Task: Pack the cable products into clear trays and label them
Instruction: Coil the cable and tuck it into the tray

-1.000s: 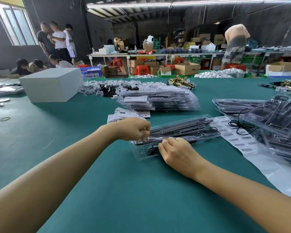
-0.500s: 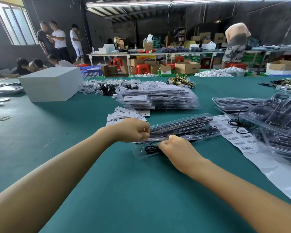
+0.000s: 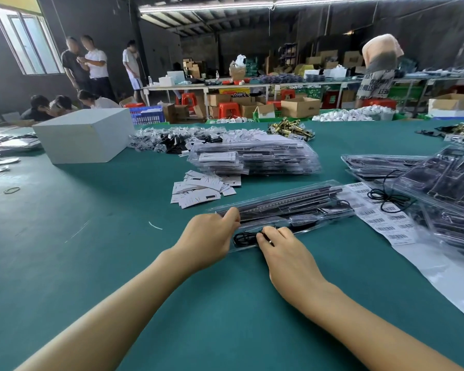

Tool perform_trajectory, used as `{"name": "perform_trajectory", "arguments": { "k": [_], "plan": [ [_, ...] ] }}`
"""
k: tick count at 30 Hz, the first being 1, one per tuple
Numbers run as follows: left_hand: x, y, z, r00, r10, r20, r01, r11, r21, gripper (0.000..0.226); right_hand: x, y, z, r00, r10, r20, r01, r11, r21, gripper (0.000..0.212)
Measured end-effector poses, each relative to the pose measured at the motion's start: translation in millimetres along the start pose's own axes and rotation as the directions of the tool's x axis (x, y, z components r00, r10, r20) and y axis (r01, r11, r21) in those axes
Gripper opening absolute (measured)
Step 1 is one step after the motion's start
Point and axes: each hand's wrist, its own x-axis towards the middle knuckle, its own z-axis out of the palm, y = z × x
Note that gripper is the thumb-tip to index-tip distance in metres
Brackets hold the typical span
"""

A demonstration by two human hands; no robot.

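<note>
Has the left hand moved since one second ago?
Yes. The left hand has come back toward the person, away from the card pile, which it partly covered before.

Both bare forearms are reaching forward over the table from its near edge, converging toward the middle. The left hand (image 3: 209, 238) is lying knuckles up, its fingers curling forward and its thumb and fingertips pinching at the near left end of the clear tray (image 3: 287, 210). The right hand (image 3: 284, 253) is resting palm down just beside it, fingers bending and pinching the thin black cable (image 3: 245, 238) at the tray's near edge.
</note>
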Motion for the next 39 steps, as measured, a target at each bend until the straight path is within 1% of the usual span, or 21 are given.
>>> {"name": "perform_trajectory", "arguments": {
  "k": [2,4,6,8,11,13,15,17,20,23,25,26,27,28,29,31,32,33,34,36,39],
  "plan": [
    [-6.6,3.2,8.9,0.994,-0.001,-0.111,-0.005,0.998,-0.056,0.022,0.6,-2.7,-0.8,1.000,0.028,-0.002,-0.028,1.000,0.001,0.055],
    [-11.6,5.7,14.9,0.981,-0.034,-0.191,0.005,0.988,-0.152,0.023,0.3,-6.7,-1.8,0.998,0.044,-0.054,-0.043,0.999,0.007,0.052],
    [-15.9,8.0,18.4,0.979,-0.062,-0.196,0.021,0.979,-0.204,0.025,-1.3,-8.8,-4.0,0.986,0.068,-0.152,-0.065,0.998,0.021,0.045],
    [-17.5,8.8,22.0,0.975,-0.066,-0.211,0.019,0.976,-0.218,0.028,-3.4,-9.2,-1.5,0.976,0.096,-0.194,-0.087,0.995,0.055,0.046],
    [-15.8,12.8,22.2,0.950,-0.154,-0.272,0.066,0.950,-0.306,0.016,-4.3,-11.7,-0.7,0.971,0.146,-0.187,-0.134,0.988,0.075,0.049],
    [-14.2,13.7,23.4,0.947,-0.107,-0.304,0.024,0.964,-0.265,0.012,-3.0,-12.5,-0.9,0.976,0.174,-0.127,-0.165,0.983,0.080,0.050],
    [-14.2,11.8,24.3,0.953,-0.028,-0.300,-0.039,0.976,-0.216,0.012,-2.2,-10.4,1.1,0.976,0.199,-0.090,-0.194,0.979,0.060,0.053],
    [-15.3,9.5,24.4,0.956,0.017,-0.294,-0.075,0.980,-0.185,0.012,-4.1,-7.6,-3.2,0.973,0.208,-0.101,-0.208,0.978,0.009,0.050],
    [-15.7,5.0,24.7,0.960,0.002,-0.281,-0.057,0.981,-0.188,0.018,-2.4,-2.7,-6.7,0.978,0.200,-0.053,-0.202,0.979,-0.031,0.049],
    [-16.6,-3.4,23.3,0.977,-0.041,-0.211,-0.022,0.958,-0.288,0.026,1.1,8.1,4.5,0.997,0.077,0.002,-0.077,0.997,-0.024,0.056],
    [-18.9,-9.1,19.8,0.992,-0.060,-0.115,0.012,0.925,-0.380,0.040,0.9,15.3,8.4,0.997,0.069,0.039,-0.070,0.997,0.015,0.058],
    [-20.2,-11.0,17.4,0.993,-0.078,-0.087,0.034,0.905,-0.425,0.048,1.3,16.5,8.2,0.997,0.063,0.049,-0.064,0.998,0.029,0.058],
    [-21.5,-12.4,15.1,0.989,-0.115,-0.097,0.058,0.886,-0.460,0.052,1.8,16.8,8.0,0.997,0.054,0.054,-0.057,0.997,0.046,0.057],
    [-21.8,-14.5,12.8,0.973,-0.179,-0.145,0.087,0.868,-0.488,0.049,2.1,17.5,7.2,0.998,0.045,0.051,-0.048,0.998,0.052,0.056],
    [-20.9,-17.7,10.9,0.939,-0.265,-0.217,0.120,0.849,-0.515,0.043,2.4,18.5,6.0,0.998,0.034,0.046,-0.036,0.998,0.058,0.055],
    [-15.1,-30.2,8.8,0.831,-0.450,-0.328,0.218,0.805,-0.551,0.026,2.4,18.8,4.7,0.999,0.027,0.035,-0.030,0.996,0.080,0.051],
    [-9.9,-37.7,8.4,0.784,-0.520,-0.338,0.286,0.787,-0.547,0.020,2.5,19.1,4.3,0.999,0.031,0.031,-0.033,0.995,0.093,0.049],
    [-4.3,-46.1,9.4,0.758,-0.570,-0.317,0.357,0.770,-0.529,0.017,2.8,19.7,4.0,0.999,0.030,0.030,-0.033,0.994,0.103,0.048],
    [1.1,-54.5,11.9,0.751,-0.597,-0.282,0.419,0.761,-0.495,0.016,3.5,20.6,3.6,0.999,0.024,0.029,-0.027,0.993,0.114,0.047],
    [10.6,-69.0,18.4,0.771,-0.588,-0.243,0.496,0.795,-0.351,0.019,5.3,23.7,2.2,1.000,0.008,0.015,-0.010,0.989,0.147,0.045],
    [22.2,-82.7,28.3,0.844,-0.483,-0.234,0.479,0.874,-0.076,0.022,8.4,30.1,0.0,1.000,-0.009,0.001,0.008,0.976,0.216,0.042]
  ]
}}
